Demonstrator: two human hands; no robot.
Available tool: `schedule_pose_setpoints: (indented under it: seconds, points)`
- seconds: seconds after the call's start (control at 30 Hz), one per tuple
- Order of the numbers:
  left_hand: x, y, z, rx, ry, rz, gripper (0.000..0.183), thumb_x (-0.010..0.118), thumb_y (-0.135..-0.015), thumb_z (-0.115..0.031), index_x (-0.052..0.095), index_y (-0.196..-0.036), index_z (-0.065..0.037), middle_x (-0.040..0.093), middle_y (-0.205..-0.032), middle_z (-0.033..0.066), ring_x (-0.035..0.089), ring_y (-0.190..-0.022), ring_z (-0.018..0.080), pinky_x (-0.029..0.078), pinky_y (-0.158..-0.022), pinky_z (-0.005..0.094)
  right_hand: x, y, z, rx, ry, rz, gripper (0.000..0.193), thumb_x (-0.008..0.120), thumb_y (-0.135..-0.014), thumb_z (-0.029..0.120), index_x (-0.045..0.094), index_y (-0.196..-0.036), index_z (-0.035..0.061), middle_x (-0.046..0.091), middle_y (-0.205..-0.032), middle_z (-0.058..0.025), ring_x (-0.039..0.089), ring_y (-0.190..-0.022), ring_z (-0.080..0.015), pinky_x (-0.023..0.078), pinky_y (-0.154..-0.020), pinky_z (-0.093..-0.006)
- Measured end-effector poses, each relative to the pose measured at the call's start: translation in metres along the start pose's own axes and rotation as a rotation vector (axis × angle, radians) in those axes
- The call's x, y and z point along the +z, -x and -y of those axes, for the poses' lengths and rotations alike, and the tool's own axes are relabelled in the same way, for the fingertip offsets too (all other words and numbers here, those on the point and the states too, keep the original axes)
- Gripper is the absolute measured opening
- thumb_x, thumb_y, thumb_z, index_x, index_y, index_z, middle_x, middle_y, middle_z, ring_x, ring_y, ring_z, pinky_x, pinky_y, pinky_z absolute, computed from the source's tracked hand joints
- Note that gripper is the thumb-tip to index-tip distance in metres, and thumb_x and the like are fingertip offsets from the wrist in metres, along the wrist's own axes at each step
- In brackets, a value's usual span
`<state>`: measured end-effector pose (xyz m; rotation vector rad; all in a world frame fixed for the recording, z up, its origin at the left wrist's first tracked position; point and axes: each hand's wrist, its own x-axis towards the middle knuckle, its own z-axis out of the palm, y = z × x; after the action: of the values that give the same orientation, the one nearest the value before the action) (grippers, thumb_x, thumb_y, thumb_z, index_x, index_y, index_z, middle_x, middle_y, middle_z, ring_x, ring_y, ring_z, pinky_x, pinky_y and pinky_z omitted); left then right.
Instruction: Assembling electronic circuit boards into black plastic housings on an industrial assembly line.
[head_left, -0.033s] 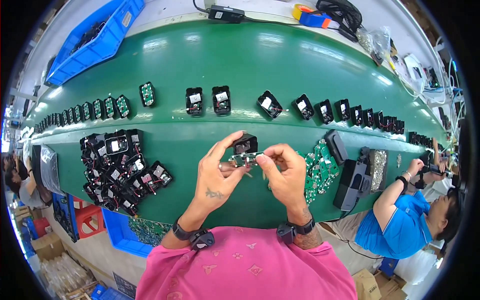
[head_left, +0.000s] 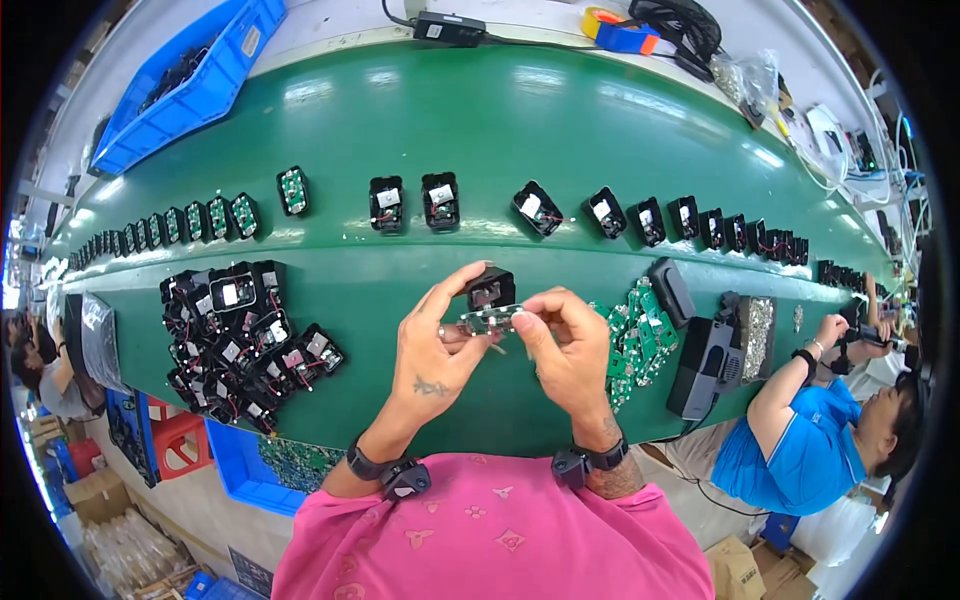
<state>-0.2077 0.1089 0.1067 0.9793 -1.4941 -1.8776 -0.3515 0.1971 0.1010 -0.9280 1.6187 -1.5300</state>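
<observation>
My left hand (head_left: 432, 352) is closed around a small black plastic housing (head_left: 490, 285), its open side facing me. In front of the housing, a green circuit board (head_left: 488, 320) is pinched at its right end by the thumb and fingers of my right hand (head_left: 570, 352). The left thumb lies close under the board's left end. Whether board and housing touch is hard to see. A heap of black housings (head_left: 225, 345) with red wires and pale parts lies to my left. Loose green circuit boards (head_left: 640, 345) are piled to my right.
Along the far side stand a row of housings with boards (head_left: 220, 215) and a row of board-less housings (head_left: 650, 222). Blue crates (head_left: 190, 95) hold parts. A black and grey device (head_left: 697, 370) stands beside the loose boards. A co-worker (head_left: 800, 440) sits at right.
The circuit board has tilted slightly, showing more of its green face. Both hands hold nearly the same place.
</observation>
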Motion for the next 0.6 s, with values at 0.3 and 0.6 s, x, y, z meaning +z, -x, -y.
schedule_pose_setpoints:
  seconds: [0.3, 0.6]
  points:
    - [0.006, 0.005, 0.005, 0.059, -0.079, 0.022, 0.055, 0.068, -0.079, 0.013, 0.056, -0.131, 0.0, 0.057, -0.13, 0.0142, 0.07, -0.091, 0.0191, 0.061, -0.072, 0.0258, -0.009, 0.001, 0.0, 0.13, -0.279, 0.063, 0.016, 0.07, -0.092, 0.009, 0.066, -0.083, -0.003, 0.055, -0.073, 0.0023, 0.045, -0.062, -0.0012, 0.034, -0.05, -0.0212]
    - [0.017, 0.006, 0.028, 0.329, -0.314, -0.198, 0.049, 0.064, -0.079, 0.015, 0.063, -0.125, -0.004, 0.069, -0.117, 0.0137, 0.067, -0.082, 0.0086, 0.052, -0.058, 0.0216, -0.008, -0.001, 0.021, 0.153, 0.168, 0.224, 0.021, 0.075, -0.088, 0.016, 0.068, -0.08, -0.0024, 0.06, -0.064, -0.0026, 0.05, -0.056, -0.0039, 0.038, -0.048, -0.0249]
